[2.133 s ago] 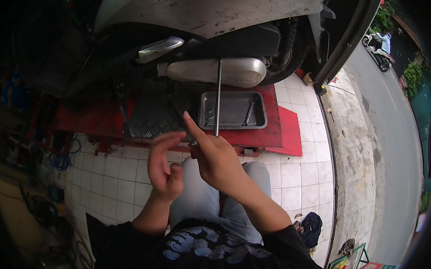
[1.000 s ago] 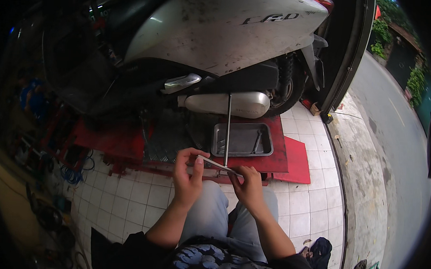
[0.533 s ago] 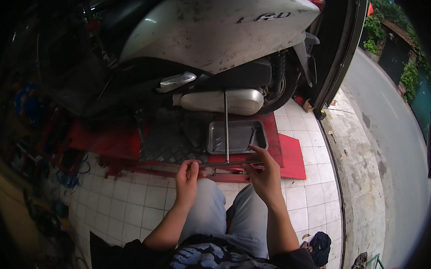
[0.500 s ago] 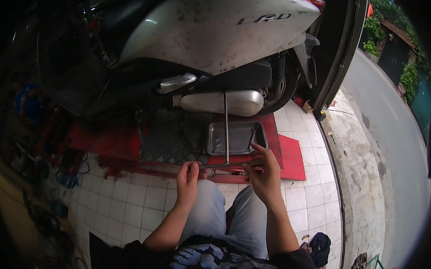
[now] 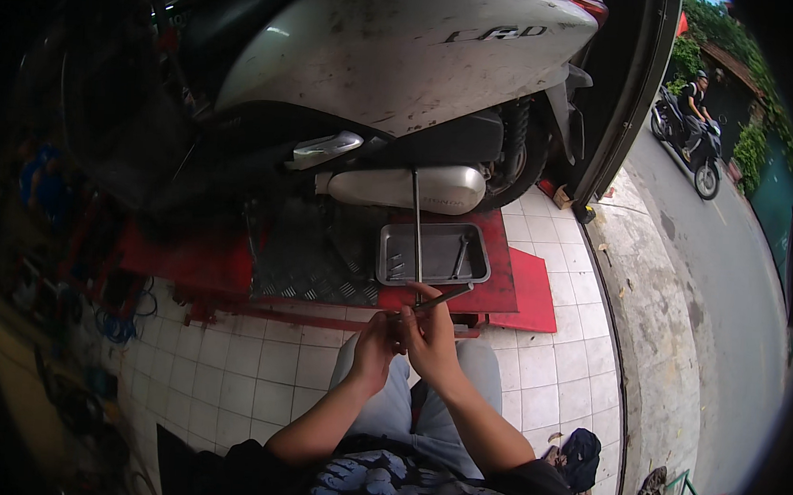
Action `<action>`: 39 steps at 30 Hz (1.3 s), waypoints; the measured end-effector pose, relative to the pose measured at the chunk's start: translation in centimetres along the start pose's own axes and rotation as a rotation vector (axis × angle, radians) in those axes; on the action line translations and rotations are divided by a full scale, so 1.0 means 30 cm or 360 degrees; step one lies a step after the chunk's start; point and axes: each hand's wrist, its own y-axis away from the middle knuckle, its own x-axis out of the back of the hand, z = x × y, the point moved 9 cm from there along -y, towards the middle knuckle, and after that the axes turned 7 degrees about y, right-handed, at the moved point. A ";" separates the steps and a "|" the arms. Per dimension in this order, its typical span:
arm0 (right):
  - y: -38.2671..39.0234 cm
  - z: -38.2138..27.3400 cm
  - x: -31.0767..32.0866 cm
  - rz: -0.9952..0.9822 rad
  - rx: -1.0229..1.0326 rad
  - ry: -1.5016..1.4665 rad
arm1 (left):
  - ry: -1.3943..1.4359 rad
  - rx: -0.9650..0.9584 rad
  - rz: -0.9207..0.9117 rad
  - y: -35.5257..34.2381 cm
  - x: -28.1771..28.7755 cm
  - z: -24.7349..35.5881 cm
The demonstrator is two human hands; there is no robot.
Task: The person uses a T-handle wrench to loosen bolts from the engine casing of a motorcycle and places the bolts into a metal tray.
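Note:
A long T-handle wrench (image 5: 418, 240) runs from the silver engine side cover (image 5: 399, 187) of a scooter (image 5: 396, 62) toward me. Its crossbar slants up to the right. My right hand (image 5: 433, 348) is closed around the crossbar near the shaft, thumb along it, and the bar's right end sticks out past the fingers. Close beside it my left hand (image 5: 374, 348) is closed at the bar's left end, its fingertips partly hidden. Under the shaft lies a metal tray (image 5: 430, 280), holding a wrench (image 5: 461, 255) and a few small bolts (image 5: 396, 267).
The scooter stands on a red lift platform (image 5: 492, 278) with a dark tread plate (image 5: 298, 261). White floor tiles (image 5: 258, 374) surround my legs. Dark cloth (image 5: 582, 459) lies at the lower right. Outside, a person rides a motorbike (image 5: 706, 155) along the road.
My hands have come together from the two ends of the crossbar. The bar has turned from nearly level to a slant. A motorbike rider has appeared on the road.

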 end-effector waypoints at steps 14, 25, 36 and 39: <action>-0.045 -0.146 0.016 -0.0272 0.0486 0.1143 | -0.1529 -0.2227 0.0064 0.300 -0.249 0.470; -0.031 -0.194 0.204 0.0504 0.0516 0.1154 | -0.1924 -0.1532 -0.0199 0.076 -0.181 0.326; -0.034 0.024 0.036 -0.0115 -0.0005 -0.0268 | -0.1410 -0.0648 -0.0542 -0.066 -0.092 0.025; -0.039 0.047 0.021 -0.0120 -0.0025 -0.0199 | -0.1160 -0.0836 -0.0573 -0.036 -0.120 0.089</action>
